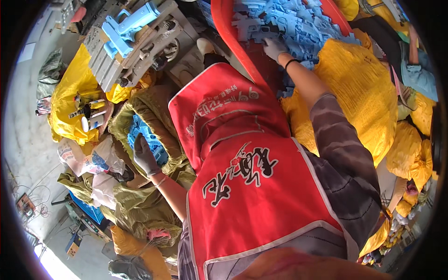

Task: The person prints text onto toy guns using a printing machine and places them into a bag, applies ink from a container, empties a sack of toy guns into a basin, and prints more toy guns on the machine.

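Head: blue pieces (305, 32) (long axes jumbled) point variously.

To my left I had a yellow sack (70, 100), with a dark crumpled plastic bag (50, 69) beside it and a white plastic bag (73, 155) nearer me. Farther round on that side, an orange bag (123, 240) lay next to a black plastic bag (129, 267), and a small brown box (25, 204) with loose wires showed near the pale wall (25, 126). Off to my right I saw smaller yellow bags (405, 149) and a light blue cloth (417, 77).
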Demonstrator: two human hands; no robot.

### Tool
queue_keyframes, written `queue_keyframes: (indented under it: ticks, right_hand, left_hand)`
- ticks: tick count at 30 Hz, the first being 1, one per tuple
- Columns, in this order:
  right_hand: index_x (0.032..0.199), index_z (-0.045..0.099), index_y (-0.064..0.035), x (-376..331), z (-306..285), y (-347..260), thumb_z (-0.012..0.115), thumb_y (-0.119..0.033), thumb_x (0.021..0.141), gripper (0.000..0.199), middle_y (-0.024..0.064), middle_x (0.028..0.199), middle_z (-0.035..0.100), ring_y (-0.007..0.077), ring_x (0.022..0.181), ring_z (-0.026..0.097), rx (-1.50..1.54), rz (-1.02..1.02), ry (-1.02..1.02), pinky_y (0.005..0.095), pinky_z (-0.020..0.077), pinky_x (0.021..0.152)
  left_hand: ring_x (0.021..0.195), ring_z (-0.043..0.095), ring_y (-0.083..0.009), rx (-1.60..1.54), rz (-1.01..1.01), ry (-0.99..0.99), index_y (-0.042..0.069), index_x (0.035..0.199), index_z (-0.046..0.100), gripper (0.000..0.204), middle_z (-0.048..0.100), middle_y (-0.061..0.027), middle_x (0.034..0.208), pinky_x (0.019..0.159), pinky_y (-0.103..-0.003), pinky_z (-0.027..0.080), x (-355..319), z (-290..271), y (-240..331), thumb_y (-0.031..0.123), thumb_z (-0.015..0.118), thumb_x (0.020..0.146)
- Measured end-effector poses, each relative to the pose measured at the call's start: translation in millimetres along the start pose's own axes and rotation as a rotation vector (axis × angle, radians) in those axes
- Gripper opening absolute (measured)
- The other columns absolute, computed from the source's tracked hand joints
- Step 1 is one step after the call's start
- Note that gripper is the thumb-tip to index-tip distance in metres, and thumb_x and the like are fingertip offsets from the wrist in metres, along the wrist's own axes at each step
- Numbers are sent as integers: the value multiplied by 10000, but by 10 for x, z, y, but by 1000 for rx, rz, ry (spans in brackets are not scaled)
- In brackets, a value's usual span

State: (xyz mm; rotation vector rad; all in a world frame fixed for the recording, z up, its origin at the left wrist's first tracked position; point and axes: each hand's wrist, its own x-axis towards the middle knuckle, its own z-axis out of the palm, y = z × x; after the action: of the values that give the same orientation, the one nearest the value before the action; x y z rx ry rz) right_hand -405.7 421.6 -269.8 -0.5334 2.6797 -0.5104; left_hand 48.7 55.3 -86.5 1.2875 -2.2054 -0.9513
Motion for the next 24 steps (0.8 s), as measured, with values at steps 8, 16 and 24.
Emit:
queue_keyframes:
  ticks: [8, 16, 24]
  right_hand:
    - [1302, 513, -141, 407, 89, -990, 406, -299, 924, 423, 174, 1327, 512, 355, 1246, 465, 269, 153, 230, 434, 406, 997]
    - [1343, 435, -210, 515, 468, -51, 355, -482, 928, 502, 235, 1131, 600, 408, 1041, 587, -90, 95, 79, 462, 471, 887]
    - [1421, 329, -272, -74, 241, -677, 530, -581, 809, 715, 211, 1107, 636, 399, 1016, 615, -145, 248, 91, 468, 491, 858]
  left_hand:
    - [914, 633, -124, 20, -27, -45, -11, 1110, 652, 253, 690, -63, 1030, 813, -261, 496, -117, 99, 363, 132, 583, 914]
    - [926, 660, -184, 29, -44, -21, -2, 1073, 662, 250, 698, -113, 1008, 824, -289, 498, -94, 53, 256, 142, 603, 878]
    - [901, 674, -224, 43, 170, 28, 15, 1069, 664, 235, 689, -138, 1000, 817, -307, 504, 114, 137, 569, 115, 607, 863]
